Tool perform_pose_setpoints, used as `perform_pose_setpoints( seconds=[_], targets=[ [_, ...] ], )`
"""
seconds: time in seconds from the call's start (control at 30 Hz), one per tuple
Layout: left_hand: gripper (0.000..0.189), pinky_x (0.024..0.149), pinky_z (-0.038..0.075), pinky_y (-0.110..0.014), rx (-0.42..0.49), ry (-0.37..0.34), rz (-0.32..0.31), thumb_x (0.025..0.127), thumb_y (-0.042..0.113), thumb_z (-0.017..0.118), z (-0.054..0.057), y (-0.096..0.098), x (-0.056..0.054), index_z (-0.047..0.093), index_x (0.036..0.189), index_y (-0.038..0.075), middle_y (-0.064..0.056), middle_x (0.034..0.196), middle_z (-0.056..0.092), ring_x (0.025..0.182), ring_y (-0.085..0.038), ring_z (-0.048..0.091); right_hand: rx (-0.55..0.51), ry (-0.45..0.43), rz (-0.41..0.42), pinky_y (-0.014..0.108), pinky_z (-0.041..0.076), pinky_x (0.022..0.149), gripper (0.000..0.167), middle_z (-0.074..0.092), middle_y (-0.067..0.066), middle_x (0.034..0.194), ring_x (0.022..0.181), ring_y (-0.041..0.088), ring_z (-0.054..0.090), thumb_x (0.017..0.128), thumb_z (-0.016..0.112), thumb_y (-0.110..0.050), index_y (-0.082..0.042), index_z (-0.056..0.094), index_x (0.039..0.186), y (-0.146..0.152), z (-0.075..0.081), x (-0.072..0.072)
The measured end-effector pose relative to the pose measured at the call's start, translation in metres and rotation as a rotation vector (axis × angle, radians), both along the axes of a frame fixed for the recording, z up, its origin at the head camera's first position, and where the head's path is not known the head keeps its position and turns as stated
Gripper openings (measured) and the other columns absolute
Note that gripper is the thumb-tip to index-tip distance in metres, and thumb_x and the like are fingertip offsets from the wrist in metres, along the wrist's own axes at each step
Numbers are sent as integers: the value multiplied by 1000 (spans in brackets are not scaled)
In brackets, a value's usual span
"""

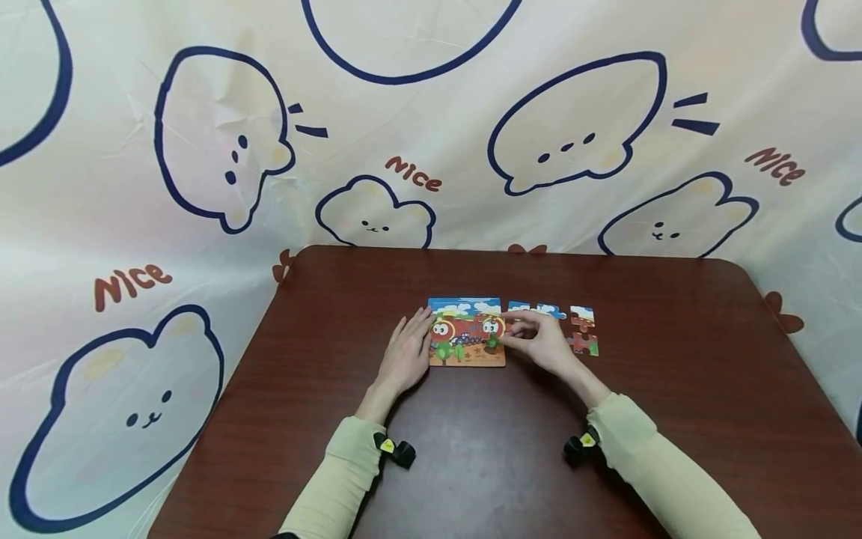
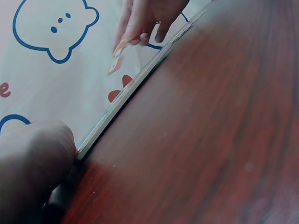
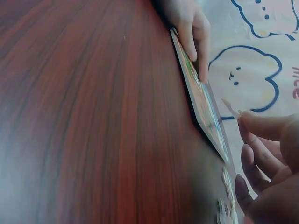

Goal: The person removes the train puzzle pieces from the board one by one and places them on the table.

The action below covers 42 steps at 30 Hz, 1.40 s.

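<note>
A jigsaw puzzle board (image 1: 465,358) with a bright cartoon picture lies flat on the table. My left hand (image 1: 407,348) rests along its left edge, fingers fairly straight and reaching onto the picture. Thumb and forefinger of my right hand (image 1: 544,340) pinch a small puzzle piece (image 2: 117,58), which is held tilted above the board's right part. In the right wrist view that piece (image 3: 230,108) shows as a thin edge at the fingertips. The right hand's other fingers curl loosely beneath.
Several loose puzzle pieces (image 1: 584,344) lie right of the board, some partly behind the right hand. The brown wooden table (image 1: 471,464) meets a cartoon-printed curtain (image 1: 465,127) at its back edge. A small black wrist camera (image 1: 402,453) sits by the left sleeve.
</note>
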<state>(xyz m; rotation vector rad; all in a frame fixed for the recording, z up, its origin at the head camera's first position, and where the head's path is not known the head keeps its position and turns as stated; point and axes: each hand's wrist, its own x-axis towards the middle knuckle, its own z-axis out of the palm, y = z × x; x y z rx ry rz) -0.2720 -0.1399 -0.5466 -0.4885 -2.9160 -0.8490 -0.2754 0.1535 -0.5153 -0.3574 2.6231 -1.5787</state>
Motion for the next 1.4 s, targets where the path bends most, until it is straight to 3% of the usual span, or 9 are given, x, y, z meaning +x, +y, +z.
perform_pose_setpoints(
  seconds=[0.13, 0.33, 0.5, 0.63, 0.77, 0.9, 1.23, 1.4],
  targets=[
    [48, 141, 22, -55, -6, 3, 2, 118, 18, 47, 1, -2, -1, 52, 164, 5, -10, 176, 44, 168, -29, 36, 45, -3, -14, 26, 55, 88, 45, 83, 12, 99, 91, 13, 75, 99, 83, -9, -3, 73, 142, 14, 1, 2],
    [48, 141, 22, -55, -14, -2, -6, 118, 18, 46, 0, -2, -1, 51, 164, 6, -10, 177, 43, 168, -30, 36, 84, -4, -17, 22, 55, 76, 44, 80, 15, 99, 87, 16, 72, 98, 82, -8, 1, 72, 140, 26, 5, 6],
    [49, 141, 20, -54, -11, -6, -8, 118, 18, 46, 0, -2, 0, 50, 165, 6, -9, 178, 41, 169, -28, 34, 124, 1, -17, 20, 55, 74, 43, 80, 14, 98, 85, 17, 70, 98, 82, -6, 2, 73, 139, 31, 6, 7],
    [48, 141, 20, -54, -4, -3, -12, 119, 19, 46, 1, -1, 0, 50, 165, 6, -10, 178, 41, 169, -29, 34, 184, 34, 2, 26, 57, 75, 42, 79, 14, 98, 85, 21, 72, 99, 82, -8, 2, 73, 139, 33, 6, 8],
    [48, 141, 20, -54, -7, -10, -13, 118, 19, 45, 1, 0, 1, 50, 165, 6, -10, 178, 41, 169, -29, 34, 313, 148, 16, 48, 59, 90, 42, 80, 18, 115, 107, 32, 69, 98, 84, -12, -1, 75, 137, 35, 4, 9],
    [48, 142, 20, -54, -14, -12, -10, 118, 19, 45, 2, 0, 1, 50, 165, 6, -10, 178, 41, 169, -28, 34, 404, 233, 32, 67, 51, 109, 43, 74, 22, 136, 129, 42, 60, 96, 87, -17, -3, 76, 136, 40, 0, 7],
    [48, 141, 20, -54, -26, -11, -8, 118, 18, 46, 3, -1, 2, 50, 165, 6, -10, 178, 41, 169, -28, 34, 573, 307, 109, 75, 41, 119, 41, 65, 24, 149, 143, 47, 53, 99, 83, -20, -4, 76, 136, 47, -8, 3],
    [49, 141, 21, -55, -22, -15, -12, 118, 18, 46, 2, -1, 2, 49, 165, 6, -9, 178, 40, 169, -29, 34, 602, 310, 107, 76, 39, 120, 43, 63, 24, 150, 145, 48, 51, 100, 83, -20, -4, 75, 139, 48, -11, 4]
  ],
)
